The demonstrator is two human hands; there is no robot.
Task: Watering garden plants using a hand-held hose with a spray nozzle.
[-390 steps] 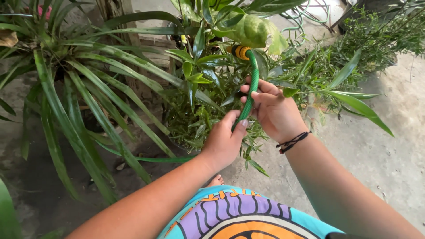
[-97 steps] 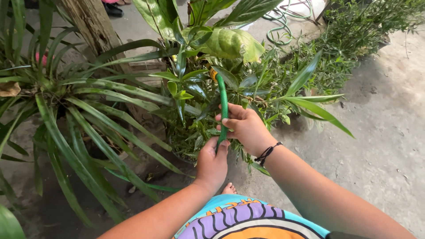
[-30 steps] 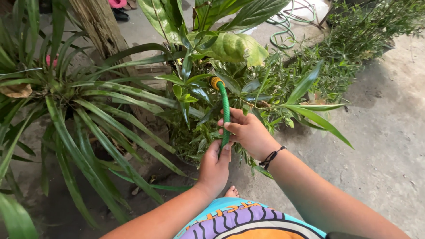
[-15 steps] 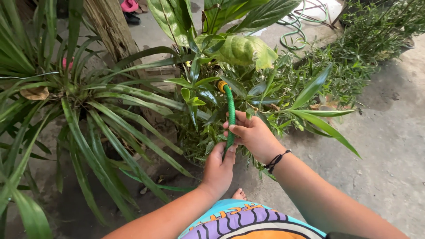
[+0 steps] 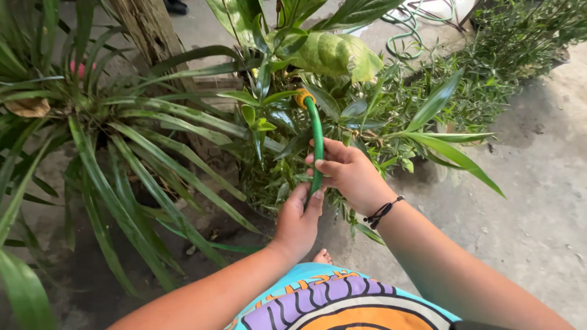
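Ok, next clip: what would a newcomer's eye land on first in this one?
Dead centre, both hands grip a green hose: the right hand higher up, the left hand just below it. The hose's yellow nozzle pokes into the leafy potted plants ahead. To the left a plant with long strap leaves fans out over the wet ground, beside a rough wooden post.

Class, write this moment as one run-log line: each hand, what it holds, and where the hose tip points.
left hand: grips green hose low | right hand: grips hose higher | yellow nozzle: among potted plant leaves
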